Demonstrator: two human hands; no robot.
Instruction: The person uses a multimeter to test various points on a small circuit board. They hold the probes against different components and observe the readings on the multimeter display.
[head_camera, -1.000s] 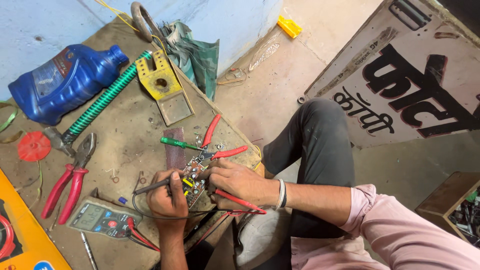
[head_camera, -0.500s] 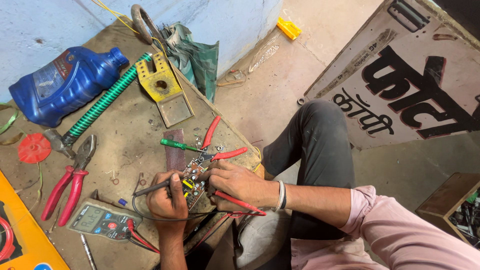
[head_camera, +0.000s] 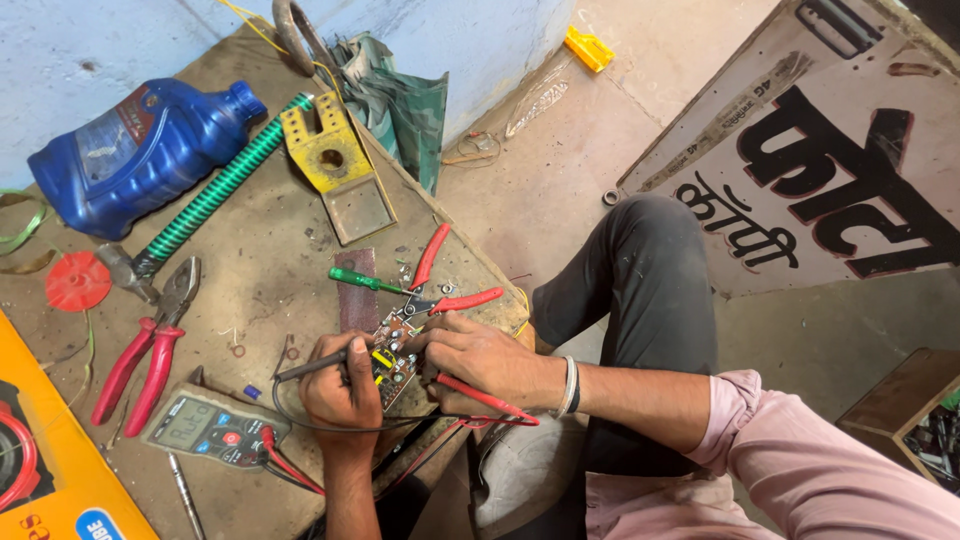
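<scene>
A small circuit board (head_camera: 393, 356) with coloured parts lies near the bench's front edge. My left hand (head_camera: 340, 388) is closed around a black meter probe (head_camera: 308, 366), whose tip rests on the board's left side. My right hand (head_camera: 482, 360) presses on the board's right side and holds a red probe (head_camera: 485, 398) that points away from the board. Both probe leads run to a grey multimeter (head_camera: 205, 428) lying left of my left hand.
Red-handled cutters (head_camera: 452, 285) and a green screwdriver (head_camera: 362, 281) lie just behind the board. Red pliers (head_camera: 150, 345), a hammer with a green handle (head_camera: 210, 200), a blue oil bottle (head_camera: 145, 150) and a yellow metal bracket (head_camera: 330, 160) lie farther back. An orange box (head_camera: 45, 470) sits at the left.
</scene>
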